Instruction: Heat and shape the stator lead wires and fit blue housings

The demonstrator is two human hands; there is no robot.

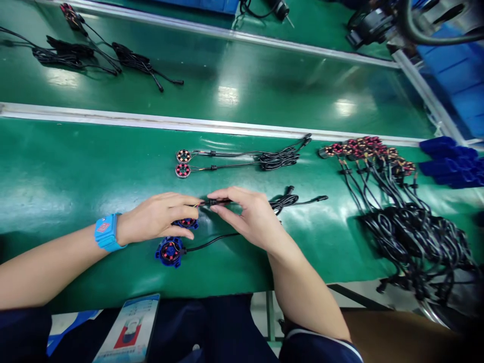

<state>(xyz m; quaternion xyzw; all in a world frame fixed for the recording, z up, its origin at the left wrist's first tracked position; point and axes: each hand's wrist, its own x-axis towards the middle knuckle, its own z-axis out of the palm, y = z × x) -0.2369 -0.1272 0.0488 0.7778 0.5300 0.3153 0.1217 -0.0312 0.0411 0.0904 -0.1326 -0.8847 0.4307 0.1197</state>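
My left hand (159, 217), with a blue band on the wrist, curves around a blue plastic housing (192, 223) that has a red-and-black coil ring inside. The hand partly covers this housing. Its fingertips reach the thin wires coming off the ring. My right hand (247, 214) pinches a black cable (227, 201) between thumb and forefinger, close to the cable's thicker collar (212, 202). Below my left hand lies a second blue housing (170, 251) with a coil ring seated in it; its black cable (212, 241) runs under my right hand.
Two coil rings (183, 170) with bundled cables (280, 159) lie beyond my hands. To the right sit a pile of coil rings (366, 148) with tangled cables (412, 232), and several blue housings (451, 161). A white rail (151, 120) crosses the green table (94, 166).
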